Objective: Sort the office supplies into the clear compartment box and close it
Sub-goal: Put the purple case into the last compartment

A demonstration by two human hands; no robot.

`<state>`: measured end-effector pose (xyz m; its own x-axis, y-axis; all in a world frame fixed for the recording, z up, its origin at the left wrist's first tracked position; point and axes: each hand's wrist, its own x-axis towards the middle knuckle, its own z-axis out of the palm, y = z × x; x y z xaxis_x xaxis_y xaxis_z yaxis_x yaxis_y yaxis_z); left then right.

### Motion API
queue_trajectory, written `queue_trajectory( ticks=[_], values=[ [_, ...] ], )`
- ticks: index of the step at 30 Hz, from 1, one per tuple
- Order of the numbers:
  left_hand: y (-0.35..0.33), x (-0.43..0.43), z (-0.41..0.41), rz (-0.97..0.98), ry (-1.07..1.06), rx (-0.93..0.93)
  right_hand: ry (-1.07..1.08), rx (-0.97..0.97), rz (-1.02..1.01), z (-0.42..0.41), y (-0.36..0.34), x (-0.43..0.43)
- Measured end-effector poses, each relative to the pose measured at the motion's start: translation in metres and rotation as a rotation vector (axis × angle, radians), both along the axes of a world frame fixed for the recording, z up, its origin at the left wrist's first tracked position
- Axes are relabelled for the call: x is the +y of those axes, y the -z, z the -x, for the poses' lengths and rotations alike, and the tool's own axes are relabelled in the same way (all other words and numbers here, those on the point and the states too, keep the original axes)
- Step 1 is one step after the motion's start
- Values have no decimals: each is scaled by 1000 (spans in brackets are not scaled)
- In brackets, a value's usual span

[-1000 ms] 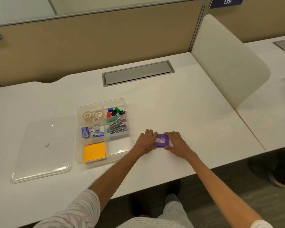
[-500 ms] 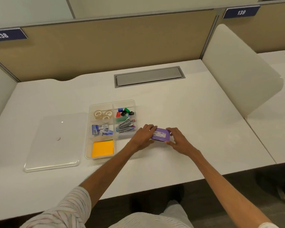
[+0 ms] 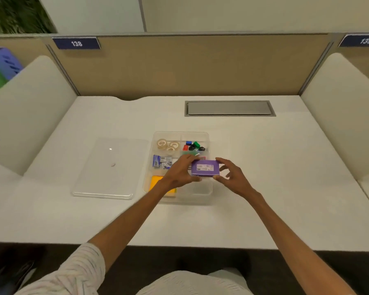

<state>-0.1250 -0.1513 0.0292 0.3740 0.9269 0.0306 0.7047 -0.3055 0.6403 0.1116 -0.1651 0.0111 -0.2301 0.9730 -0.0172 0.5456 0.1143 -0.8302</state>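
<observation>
A person holds a small purple box (image 3: 205, 169) between both hands above the right side of the clear compartment box (image 3: 180, 167), which sits on the white desk (image 3: 264, 177). The left hand (image 3: 180, 173) grips the purple box's left end, fingers curled over its far edge and thumb under its near corner. The right hand (image 3: 232, 177) pinches the right end, with the forefinger on the far right corner and the thumb at the near right corner; its other fingers are spread loosely and do not touch the box. The purple box lies flat, its pale label facing up, and it covers part of the middle right compartment.

In the compartment box, the far left compartment holds three rolls of clear tape (image 3: 167, 145). The far right one holds small coloured binder clips (image 3: 193, 145) in blue, red, green and black. The middle left compartment holds small blue and white staple boxes (image 3: 161, 162). The near left compartment holds an orange pad of sticky notes (image 3: 156, 182), partly hidden by the left wrist. The near right compartment appears bare.

The clear lid (image 3: 109, 171) lies flat on the desk just left of the compartment box, not touching it. A grey cable hatch (image 3: 229, 108) is set into the desk's far side.
</observation>
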Motion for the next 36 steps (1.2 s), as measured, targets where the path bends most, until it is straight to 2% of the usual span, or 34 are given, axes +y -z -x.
queue_trajectory(
  ticks=[3,9,18,25,36],
  values=[
    [3,-11,18,37,-28,-10,-39,-13,18,15,-1,-1],
    [9,-27,36,55,-72,-9,-106,-167,-14,39,-3,-3],
    [19,-38,28,94,-34,158,-51,-431,-2,43,7,-16],
    [22,-37,23,112,-57,201,-18,-424,7,44,15,-20],
    [20,-27,18,168,-133,198,-112,-360,-7,38,23,1]
  ],
)
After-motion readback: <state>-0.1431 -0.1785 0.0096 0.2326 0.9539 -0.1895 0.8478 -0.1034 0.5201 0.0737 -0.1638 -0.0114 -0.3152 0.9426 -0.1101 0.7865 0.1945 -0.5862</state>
